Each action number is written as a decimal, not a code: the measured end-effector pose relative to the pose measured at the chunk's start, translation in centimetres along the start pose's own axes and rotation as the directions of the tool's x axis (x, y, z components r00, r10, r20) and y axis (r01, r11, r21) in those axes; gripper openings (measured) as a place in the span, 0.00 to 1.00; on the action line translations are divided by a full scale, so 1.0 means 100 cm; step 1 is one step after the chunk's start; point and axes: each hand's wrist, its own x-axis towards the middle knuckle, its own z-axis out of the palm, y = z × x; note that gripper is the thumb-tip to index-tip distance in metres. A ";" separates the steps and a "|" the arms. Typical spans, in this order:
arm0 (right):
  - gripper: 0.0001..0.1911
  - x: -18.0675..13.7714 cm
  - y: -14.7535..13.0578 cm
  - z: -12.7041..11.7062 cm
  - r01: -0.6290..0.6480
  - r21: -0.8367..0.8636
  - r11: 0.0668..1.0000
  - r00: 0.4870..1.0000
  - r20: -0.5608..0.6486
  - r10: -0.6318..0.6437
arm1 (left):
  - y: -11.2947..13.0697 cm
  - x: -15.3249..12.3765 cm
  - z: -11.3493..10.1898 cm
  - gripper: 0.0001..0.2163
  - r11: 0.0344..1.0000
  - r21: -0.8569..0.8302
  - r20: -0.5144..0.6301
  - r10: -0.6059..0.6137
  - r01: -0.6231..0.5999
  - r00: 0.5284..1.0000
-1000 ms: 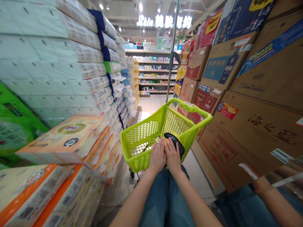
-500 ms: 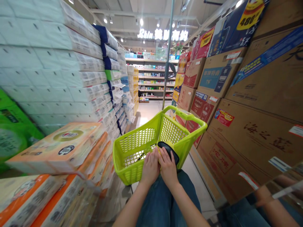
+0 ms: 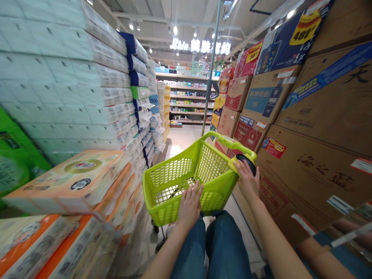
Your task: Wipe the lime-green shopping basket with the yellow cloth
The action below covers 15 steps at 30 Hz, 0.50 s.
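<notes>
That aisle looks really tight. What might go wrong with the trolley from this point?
The green basket trolley stands close to the cardboard boxes on the right; its corner, where the right hand grips the black handle, might scrape them or pinch fingers. On the left, the stacked tissue packs jut into the aisle, so a swerve could knock one loose. The left hand only rests on the near rim, so steering may be unsteady.

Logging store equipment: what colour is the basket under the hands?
Lime green basket, with a black grip under the right hand; clearest in the head view.
</notes>
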 end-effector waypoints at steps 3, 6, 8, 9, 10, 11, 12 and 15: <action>0.38 0.000 -0.006 0.006 -0.134 -0.015 0.991 0.990 -0.044 0.133 | 0.006 0.001 -0.002 0.34 1.000 0.001 0.017 0.000 0.000 1.000; 0.39 -0.017 -0.043 0.015 -0.142 -0.018 0.990 0.989 -0.040 0.142 | 0.014 0.002 -0.003 0.35 1.000 0.015 0.023 0.000 0.000 1.000; 0.39 -0.034 -0.077 0.021 -0.049 0.013 0.999 0.999 0.005 0.049 | 0.019 0.003 -0.002 0.35 0.999 0.033 0.013 -0.011 0.010 1.000; 0.39 -0.043 -0.094 0.023 0.006 0.042 0.999 1.000 0.025 -0.007 | 0.022 0.003 -0.001 0.36 0.999 0.042 0.006 -0.021 0.021 1.000; 0.38 -0.051 -0.109 0.025 0.049 0.073 0.996 0.998 0.035 -0.051 | 0.023 0.002 0.002 0.36 0.998 0.050 0.000 -0.032 0.032 0.999; 0.38 -0.058 -0.121 0.026 0.077 0.101 0.992 0.996 0.042 -0.081 | 0.024 0.002 0.004 0.36 0.997 0.056 -0.007 -0.043 0.044 0.999; 0.38 -0.064 -0.130 0.026 0.101 0.122 0.987 0.993 0.045 -0.107 | 0.025 0.001 0.007 0.36 0.997 0.059 -0.013 -0.050 0.051 0.999; 0.38 -0.067 -0.131 0.021 0.176 0.140 0.974 0.981 0.061 -0.185 | 0.024 -0.002 0.014 0.38 0.998 0.049 -0.026 -0.047 0.048 0.999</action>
